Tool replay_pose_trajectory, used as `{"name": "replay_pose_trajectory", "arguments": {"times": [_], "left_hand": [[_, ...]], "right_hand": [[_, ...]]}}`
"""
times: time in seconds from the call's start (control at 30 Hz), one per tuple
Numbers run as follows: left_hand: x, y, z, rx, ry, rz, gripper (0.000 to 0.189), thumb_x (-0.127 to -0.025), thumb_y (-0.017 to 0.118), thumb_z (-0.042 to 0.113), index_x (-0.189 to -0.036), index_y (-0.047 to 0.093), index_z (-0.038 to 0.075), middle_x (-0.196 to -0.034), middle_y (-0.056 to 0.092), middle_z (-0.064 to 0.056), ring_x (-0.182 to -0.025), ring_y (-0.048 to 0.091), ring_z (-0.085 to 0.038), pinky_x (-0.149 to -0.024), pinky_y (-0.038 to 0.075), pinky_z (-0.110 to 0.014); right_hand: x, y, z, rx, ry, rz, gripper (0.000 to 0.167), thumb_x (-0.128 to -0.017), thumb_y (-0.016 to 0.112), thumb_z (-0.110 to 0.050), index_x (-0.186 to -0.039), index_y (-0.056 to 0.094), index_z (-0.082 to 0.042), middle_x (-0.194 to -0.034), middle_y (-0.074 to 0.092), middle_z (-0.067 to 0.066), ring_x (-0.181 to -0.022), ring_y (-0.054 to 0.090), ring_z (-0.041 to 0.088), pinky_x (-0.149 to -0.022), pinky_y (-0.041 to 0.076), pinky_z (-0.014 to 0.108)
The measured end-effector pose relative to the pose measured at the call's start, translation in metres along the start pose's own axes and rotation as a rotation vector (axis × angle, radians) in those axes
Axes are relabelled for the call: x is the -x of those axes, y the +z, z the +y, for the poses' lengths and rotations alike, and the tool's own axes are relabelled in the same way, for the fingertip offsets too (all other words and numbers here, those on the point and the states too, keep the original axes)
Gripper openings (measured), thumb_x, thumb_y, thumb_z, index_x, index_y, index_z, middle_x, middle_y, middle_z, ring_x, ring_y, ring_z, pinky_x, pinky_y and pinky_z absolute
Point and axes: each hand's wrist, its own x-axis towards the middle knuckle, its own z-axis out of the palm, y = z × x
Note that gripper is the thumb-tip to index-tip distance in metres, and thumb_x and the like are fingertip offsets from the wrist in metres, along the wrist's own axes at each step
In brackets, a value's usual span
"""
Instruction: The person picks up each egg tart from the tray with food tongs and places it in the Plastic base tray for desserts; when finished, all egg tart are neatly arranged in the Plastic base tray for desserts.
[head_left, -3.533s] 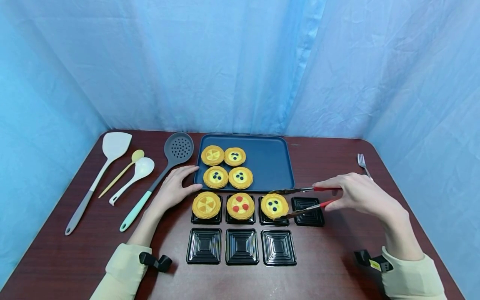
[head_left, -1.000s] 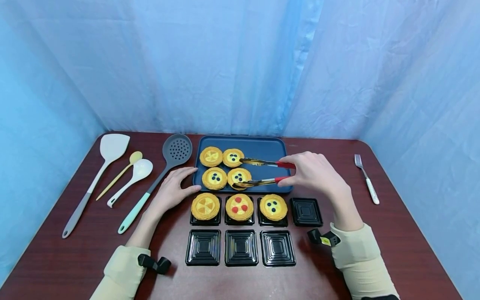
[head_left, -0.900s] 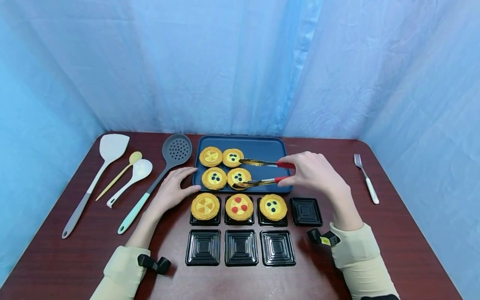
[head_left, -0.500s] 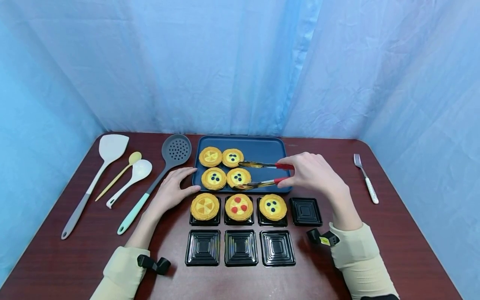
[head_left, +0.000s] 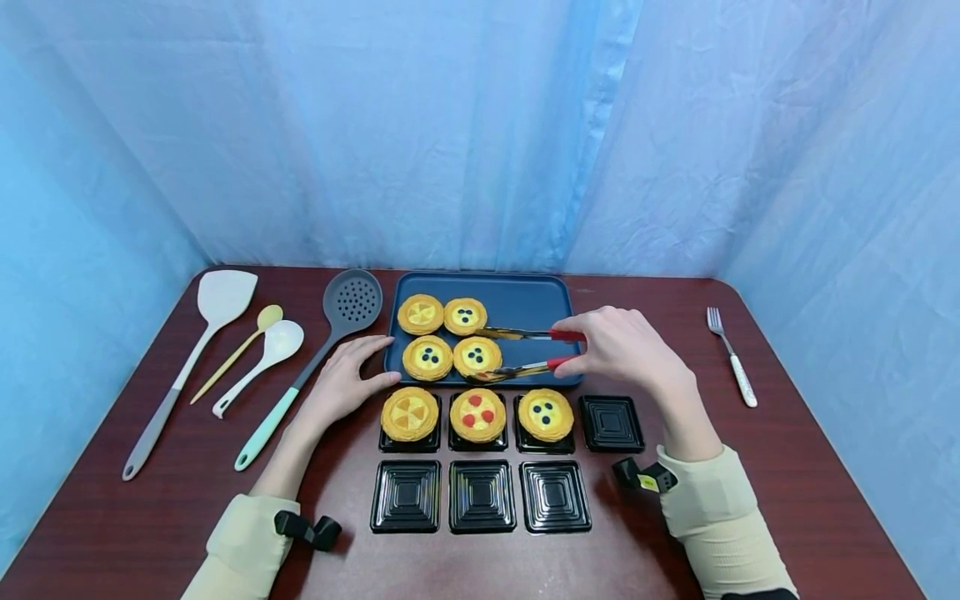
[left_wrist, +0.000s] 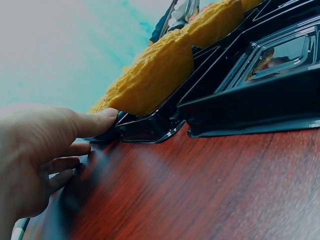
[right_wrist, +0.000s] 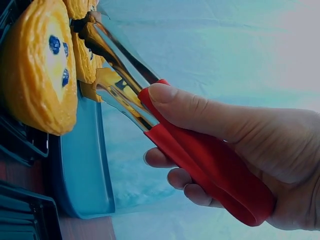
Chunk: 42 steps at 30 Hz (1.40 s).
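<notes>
My right hand [head_left: 622, 346] grips the red handles of metal tongs [right_wrist: 200, 160]. Their spread tips lie on either side of the front-right blueberry tart [head_left: 477, 356] on the blue tray [head_left: 525, 300]. Contact between tips and crust is unclear. Three more tarts share the tray's left half: a blueberry one [head_left: 465, 316] behind, another [head_left: 427, 357] to the left, and an orange-wedge one [head_left: 420, 314] at back left. My left hand [head_left: 341, 383] is at the tray's left edge, thumb and fingers extended, fingertips at its rim. In the left wrist view, the thumb [left_wrist: 97, 122] appears near a tart's base.
In front of the tray, black square holders carry an orange-wedge tart [head_left: 410, 414], a strawberry tart [head_left: 477, 415] and a blueberry tart [head_left: 545, 415]. Several bare holders [head_left: 482, 496] surround them. Spatula [head_left: 227, 296], spoon [head_left: 270, 317], ladle [head_left: 282, 342] and skimmer [head_left: 352, 302] lie left; a fork [head_left: 738, 375] lies right.
My right hand has carried the tongs from the blueberry tart in the third holder back and left to the tray. Lately the tips shifted slightly nearer me. The left hand stayed put.
</notes>
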Motion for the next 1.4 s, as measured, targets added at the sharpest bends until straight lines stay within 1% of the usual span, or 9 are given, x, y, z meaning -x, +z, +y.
{"name": "replay_pose_trajectory", "arguments": {"times": [0.17, 0.37, 0.93, 1.1, 1.3, 1.4], "left_hand": [[-0.0003, 0.0003, -0.0011, 0.0, 0.0, -0.001, 0.065, -0.097, 0.072, 0.038, -0.154, 0.049, 0.015, -0.16, 0.045, -0.016, -0.152, 0.032, -0.042, -0.12, 0.027, -0.068], [-0.0005, 0.0007, -0.0008, -0.001, 0.001, -0.002, 0.065, -0.097, 0.071, 0.037, -0.154, 0.049, 0.015, -0.16, 0.045, -0.016, -0.152, 0.032, -0.042, -0.12, 0.027, -0.068], [0.0002, 0.001, -0.0006, -0.007, -0.006, 0.003, 0.066, -0.097, 0.072, 0.039, -0.154, 0.049, 0.015, -0.16, 0.045, -0.016, -0.152, 0.032, -0.042, -0.121, 0.027, -0.069], [0.0003, 0.001, -0.0005, -0.008, -0.003, 0.002, 0.066, -0.097, 0.072, 0.039, -0.154, 0.049, 0.014, -0.16, 0.045, -0.016, -0.152, 0.032, -0.042, -0.121, 0.027, -0.068], [0.0, 0.001, -0.0013, -0.004, 0.0, 0.0, 0.066, -0.097, 0.071, 0.039, -0.154, 0.049, 0.015, -0.16, 0.045, -0.016, -0.152, 0.032, -0.042, -0.121, 0.027, -0.068], [-0.0003, 0.001, -0.0021, 0.002, 0.002, -0.003, 0.066, -0.097, 0.071, 0.04, -0.154, 0.049, 0.014, -0.16, 0.045, -0.016, -0.152, 0.032, -0.042, -0.121, 0.026, -0.068]], "right_hand": [[0.0, -0.0003, -0.001, -0.004, 0.0, -0.007, 0.057, -0.079, 0.088, -0.048, -0.129, 0.074, -0.024, -0.106, 0.079, -0.003, -0.071, 0.061, 0.008, -0.054, 0.042, 0.027], [0.0006, 0.0003, -0.0009, -0.01, -0.001, -0.01, 0.057, -0.079, 0.088, -0.047, -0.128, 0.074, -0.024, -0.11, 0.079, -0.002, -0.074, 0.063, 0.009, -0.055, 0.043, 0.026], [0.0012, 0.0001, -0.0022, -0.008, 0.011, -0.013, 0.054, -0.081, 0.087, -0.045, -0.128, 0.074, -0.024, -0.1, 0.079, -0.003, -0.068, 0.058, 0.008, -0.054, 0.041, 0.027], [0.0011, 0.0004, -0.0024, -0.009, 0.013, -0.01, 0.054, -0.081, 0.087, -0.045, -0.128, 0.074, -0.024, -0.094, 0.077, -0.005, -0.066, 0.058, 0.008, -0.053, 0.041, 0.027], [0.0015, 0.0003, -0.0023, -0.007, 0.007, -0.003, 0.053, -0.081, 0.087, -0.046, -0.127, 0.074, -0.024, -0.092, 0.076, -0.006, -0.066, 0.058, 0.008, -0.053, 0.041, 0.027], [0.0016, 0.0001, -0.002, -0.009, -0.001, -0.001, 0.052, -0.081, 0.087, -0.046, -0.126, 0.075, -0.024, -0.091, 0.076, -0.007, -0.063, 0.056, 0.008, -0.051, 0.039, 0.027]]}}
